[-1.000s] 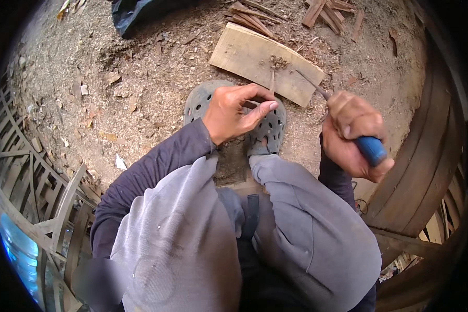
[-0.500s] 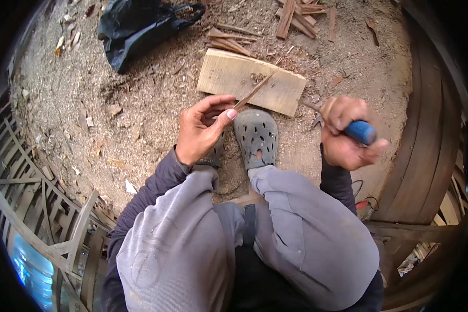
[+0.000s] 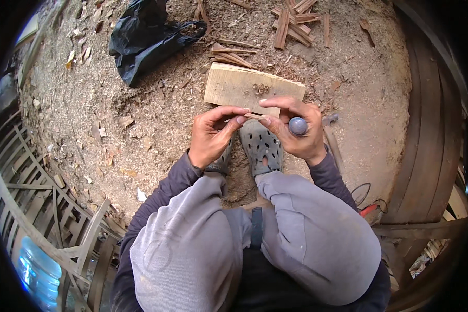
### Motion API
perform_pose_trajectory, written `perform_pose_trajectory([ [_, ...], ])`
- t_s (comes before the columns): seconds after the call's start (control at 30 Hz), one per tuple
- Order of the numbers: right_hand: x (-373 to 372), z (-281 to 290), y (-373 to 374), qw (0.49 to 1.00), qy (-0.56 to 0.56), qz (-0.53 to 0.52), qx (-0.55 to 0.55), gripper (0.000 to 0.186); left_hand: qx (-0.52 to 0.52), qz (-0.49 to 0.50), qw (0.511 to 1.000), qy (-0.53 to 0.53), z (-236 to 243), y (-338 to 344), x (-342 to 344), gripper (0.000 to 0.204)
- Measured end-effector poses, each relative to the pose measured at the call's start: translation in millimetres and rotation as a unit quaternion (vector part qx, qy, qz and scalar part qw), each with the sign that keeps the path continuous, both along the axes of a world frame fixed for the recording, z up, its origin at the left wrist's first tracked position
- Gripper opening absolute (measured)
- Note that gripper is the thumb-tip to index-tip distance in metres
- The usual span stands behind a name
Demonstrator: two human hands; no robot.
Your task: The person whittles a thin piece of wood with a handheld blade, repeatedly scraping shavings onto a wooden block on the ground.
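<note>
My left hand [image 3: 216, 135] pinches one end of a thin wood stick [image 3: 255, 116] between thumb and fingertips. At the stick's other end is the thumb of my right hand [image 3: 308, 138], its forefinger stretched out above. A blue-handled tool [image 3: 298, 126] is held in my right hand, its rounded handle end facing up; its working end is hidden. Just beyond both hands, a pale wooden board [image 3: 234, 88] lies on the ground, with a small heap of shavings [image 3: 261, 88] on it. A hammer [image 3: 329, 119] lies beside my right wrist, partly hidden by it.
Split wood sticks [image 3: 233, 54] lie behind the board, and more pieces [image 3: 296, 23] are piled farther back. A black plastic bag [image 3: 145, 44] rests at the far left. Slatted wood [image 3: 36, 192] and a blue water bottle [image 3: 39, 268] are at left; dark planks [image 3: 426, 135] edge the right.
My right hand has moved left and turned, bringing the blue-handled tool upright and its thumb to the stick. The stick now lies more level between both hands. The hammer shows more.
</note>
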State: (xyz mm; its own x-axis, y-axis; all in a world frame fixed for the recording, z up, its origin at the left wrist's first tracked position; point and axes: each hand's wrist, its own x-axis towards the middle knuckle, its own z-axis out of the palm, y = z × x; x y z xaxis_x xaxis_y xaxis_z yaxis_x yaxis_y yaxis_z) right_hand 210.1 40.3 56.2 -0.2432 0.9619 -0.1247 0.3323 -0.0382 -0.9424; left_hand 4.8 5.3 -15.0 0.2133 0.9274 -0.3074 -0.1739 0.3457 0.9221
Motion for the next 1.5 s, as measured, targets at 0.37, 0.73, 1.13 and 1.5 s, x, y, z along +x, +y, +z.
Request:
perform_pose_trajectory([
  [0.37, -6, -19, -3, 0.993, 0.028, -0.006, 0.111, 0.016, -0.035, -0.051, 0.998, 0.022, 11, 3, 0, 0.017],
  [0.73, -3, -5, -2, 0.999, 0.008, 0.001, -0.038, 0.022, -0.163, -0.139, 0.961, -0.176, 9, 0, -4, 0.026],
  [1.13, 0, -11, 12, 0.991, 0.025, -0.111, -0.070, 0.025, -0.230, -0.153, 0.939, -0.205, 13, 1, -6, 0.025],
  [1.5, 11, -38, 21, 0.991, -0.014, -0.099, -0.091, 0.026, -0.025, -0.113, 0.987, -0.110, 15, -2, -4, 0.025],
])
